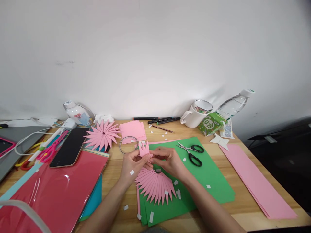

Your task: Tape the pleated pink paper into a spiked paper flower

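Observation:
Between my two hands is a small folded pink paper piece with pointed tips at its top. My left hand pinches it from the left, a white paper scrap stuck on its back. My right hand grips its right side with closed fingers. Just below lies a fan of pleated pink paper with pointed ends, resting on green paper sheets. Black-handled scissors lie partly open on the green sheets, right of my right hand. Behind my left hand is a roll of clear tape.
A finished-looking pink paper rosette, pink squares and a phone lie at left, near a red sheet pack. A white mug, green box and water bottle stand back right. Pink strips lie right.

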`<action>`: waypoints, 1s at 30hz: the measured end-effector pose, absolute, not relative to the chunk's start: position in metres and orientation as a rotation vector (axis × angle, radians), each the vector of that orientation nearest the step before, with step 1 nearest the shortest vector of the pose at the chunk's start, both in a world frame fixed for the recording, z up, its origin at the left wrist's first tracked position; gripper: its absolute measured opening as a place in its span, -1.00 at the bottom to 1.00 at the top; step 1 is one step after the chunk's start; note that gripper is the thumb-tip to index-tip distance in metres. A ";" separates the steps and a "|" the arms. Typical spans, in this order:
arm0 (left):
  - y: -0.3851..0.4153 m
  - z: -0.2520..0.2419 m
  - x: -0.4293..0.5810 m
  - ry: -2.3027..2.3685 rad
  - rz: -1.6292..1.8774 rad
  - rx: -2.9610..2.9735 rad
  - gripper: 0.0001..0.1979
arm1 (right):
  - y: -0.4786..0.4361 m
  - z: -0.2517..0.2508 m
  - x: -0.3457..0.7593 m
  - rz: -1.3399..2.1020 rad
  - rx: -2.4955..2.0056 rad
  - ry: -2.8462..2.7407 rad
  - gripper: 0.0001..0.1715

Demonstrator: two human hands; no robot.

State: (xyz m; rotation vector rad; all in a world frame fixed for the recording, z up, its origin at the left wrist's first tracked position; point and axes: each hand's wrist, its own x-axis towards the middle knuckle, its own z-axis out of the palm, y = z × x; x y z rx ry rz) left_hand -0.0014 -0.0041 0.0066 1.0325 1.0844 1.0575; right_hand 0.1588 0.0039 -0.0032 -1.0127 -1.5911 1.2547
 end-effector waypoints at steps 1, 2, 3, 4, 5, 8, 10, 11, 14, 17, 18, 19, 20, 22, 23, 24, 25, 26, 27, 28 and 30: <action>-0.004 0.008 -0.001 1.088 1.052 1.041 -0.76 | 0.004 -0.003 0.158 1.297 -0.993 -1.543 -0.66; -0.004 0.009 -0.001 1.089 1.051 1.044 -0.77 | 0.004 -0.002 0.157 1.359 -0.969 -1.482 -0.65; -0.005 0.011 -0.001 1.089 1.054 1.040 -0.77 | 0.004 -0.002 0.157 1.436 -0.943 -1.413 -0.64; -0.005 0.013 0.000 1.084 1.059 1.028 -0.77 | 0.004 0.000 0.156 1.514 -0.919 -1.340 -0.63; -0.005 0.014 0.000 1.075 1.065 1.008 -0.76 | 0.004 0.001 0.155 1.580 -0.900 -1.271 -0.62; -0.006 0.017 0.003 1.055 1.062 0.955 -0.72 | 0.004 0.001 0.151 1.655 -0.874 -1.134 -0.61; -0.007 0.016 0.004 1.060 1.052 0.942 -0.71 | 0.004 -0.002 0.148 1.642 -0.870 -1.098 -0.59; -0.007 0.015 0.004 1.065 1.053 0.949 -0.70 | 0.004 -0.005 0.146 1.628 -0.872 -1.096 -0.58; -0.008 0.013 0.002 1.077 1.082 1.028 -0.70 | 0.004 -0.012 0.145 1.546 -0.918 -1.134 -0.53; -0.003 0.011 -0.008 1.174 1.189 1.146 -0.72 | 0.009 -0.014 0.149 1.394 -1.040 -1.251 -0.57; -0.001 0.011 -0.012 1.227 1.249 1.158 -0.73 | 0.012 -0.012 0.151 1.303 -1.089 -1.324 -0.65; 0.002 0.011 -0.017 1.278 1.312 1.149 -0.73 | 0.015 -0.010 0.152 1.190 -1.132 -1.420 -0.74; 0.005 0.011 -0.021 1.312 1.389 1.121 -0.72 | 0.020 -0.006 0.153 1.058 -1.165 -1.534 -0.82; 0.010 0.011 -0.028 1.369 1.532 1.069 -0.73 | 0.029 0.001 0.152 0.811 -1.181 -1.797 -0.83; 0.011 0.010 -0.031 1.408 1.575 1.069 -0.73 | 0.035 0.005 0.149 0.716 -1.175 -1.924 -0.79; 0.013 0.010 -0.033 1.454 1.597 1.087 -0.74 | 0.040 0.009 0.145 0.652 -1.162 -2.052 -0.74; 0.013 0.010 -0.034 1.505 1.596 1.117 -0.75 | 0.045 0.012 0.139 0.598 -1.151 -2.173 -0.70; 0.014 0.009 -0.035 1.555 1.579 1.152 -0.77 | 0.050 0.014 0.133 0.540 -1.157 -2.297 -0.66; 0.014 0.008 -0.035 1.600 1.553 1.187 -0.78 | 0.055 0.016 0.125 0.471 -1.172 -2.425 -0.64; 0.015 0.006 -0.036 1.637 1.521 1.218 -0.79 | 0.059 0.017 0.118 0.405 -1.173 -2.555 -0.64; 0.016 0.003 -0.038 1.681 1.463 1.273 -0.81 | 0.065 0.018 0.104 0.324 -1.148 -2.738 -0.69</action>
